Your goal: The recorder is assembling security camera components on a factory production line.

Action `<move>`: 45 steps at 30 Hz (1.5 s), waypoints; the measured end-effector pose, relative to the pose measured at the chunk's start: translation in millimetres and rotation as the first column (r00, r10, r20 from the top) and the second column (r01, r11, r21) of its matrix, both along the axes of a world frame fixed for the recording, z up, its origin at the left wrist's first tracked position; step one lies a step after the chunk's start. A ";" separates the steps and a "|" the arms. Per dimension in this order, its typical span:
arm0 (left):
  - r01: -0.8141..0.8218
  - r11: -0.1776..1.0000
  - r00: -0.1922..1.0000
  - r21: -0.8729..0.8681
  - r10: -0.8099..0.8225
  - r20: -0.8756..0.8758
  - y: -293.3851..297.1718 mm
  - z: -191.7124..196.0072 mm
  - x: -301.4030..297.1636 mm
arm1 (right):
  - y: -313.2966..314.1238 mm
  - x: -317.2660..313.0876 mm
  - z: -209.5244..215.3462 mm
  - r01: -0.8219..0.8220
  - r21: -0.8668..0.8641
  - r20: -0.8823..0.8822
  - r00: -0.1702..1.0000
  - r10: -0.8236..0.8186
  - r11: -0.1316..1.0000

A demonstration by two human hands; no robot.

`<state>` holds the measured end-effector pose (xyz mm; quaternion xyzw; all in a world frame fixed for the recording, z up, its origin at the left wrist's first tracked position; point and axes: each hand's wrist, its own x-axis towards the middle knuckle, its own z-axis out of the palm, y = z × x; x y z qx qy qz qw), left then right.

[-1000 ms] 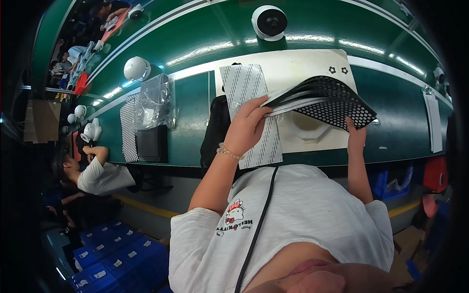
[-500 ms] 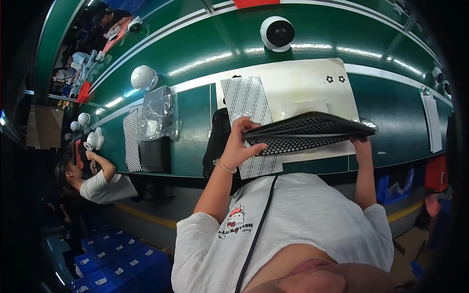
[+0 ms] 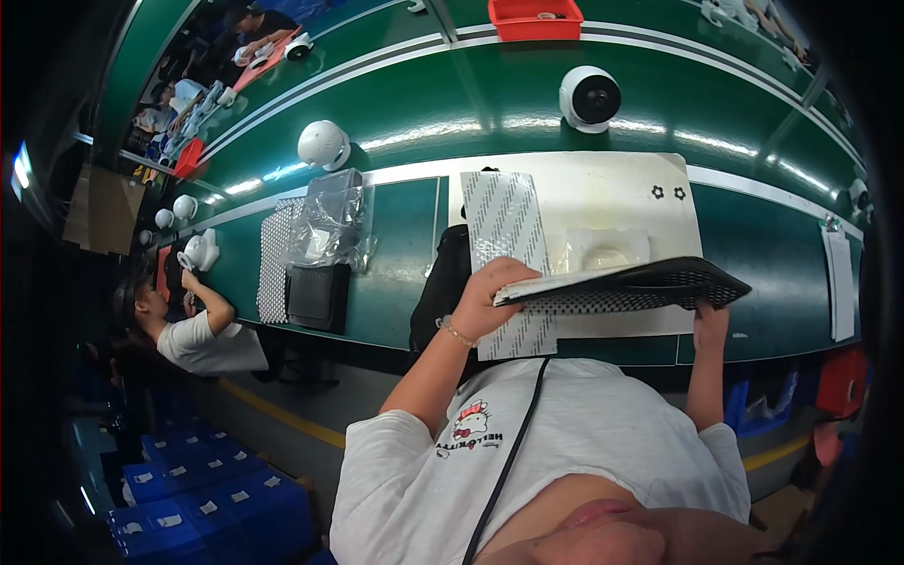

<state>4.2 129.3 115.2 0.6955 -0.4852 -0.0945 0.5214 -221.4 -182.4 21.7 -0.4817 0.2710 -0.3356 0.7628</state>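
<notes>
Both my hands hold a black sheet (image 3: pixel 650 280) with rows of pale dots on its underside, tilted above the front part of a white board (image 3: pixel 659 226). A pale layer shows along its upper left edge. My left hand (image 3: pixel 496 294), with a beaded bracelet at the wrist, is closed on the left end, its thumb partly hidden. At the right end my right hand (image 3: pixel 712 325) grips the near edge from below; most of its fingers are behind the sheet. Beside my left hand lies a striped grey-and-white sheet (image 3: pixel 506 212). A clear plastic piece (image 3: pixel 607 247) rests on the board behind the black sheet.
Left on the green bench are a bagged stack (image 3: pixel 330 221), a black block (image 3: pixel 318 297) and a dotted sheet (image 3: pixel 274 268). White round cameras (image 3: pixel 590 99) stand on the far strip, before a red tray (image 3: pixel 535 24). A clipboard (image 3: pixel 838 282) lies right; a co-worker (image 3: pixel 202 334) sits left.
The bench has shifted right and down in the view. The black sheet's gaping layers have come closer together, and my left fingers have closed in on its left end.
</notes>
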 end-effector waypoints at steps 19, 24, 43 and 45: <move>-0.143 0.990 0.958 0.018 0.143 -0.247 -9.1 -26.0 16.2 | -20.7 16.5 -37.9 0.050 -0.022 -0.192 0.980 -0.054 0.998; -0.041 0.991 0.991 -0.130 0.023 -0.135 -11.5 13.7 8.3 | -57.2 -0.5 -58.0 0.038 -0.033 0.025 0.999 -0.038 0.999; -0.169 0.981 0.870 0.093 0.193 -0.454 4.4 5.8 0.4 | 6.5 65.5 -10.3 -0.041 -0.060 -0.113 0.993 0.034 0.997; -0.179 0.981 0.608 0.069 0.165 -0.777 21.2 18.3 -3.3 | 17.5 83.0 3.4 -0.112 -0.075 -0.102 0.989 0.104 0.991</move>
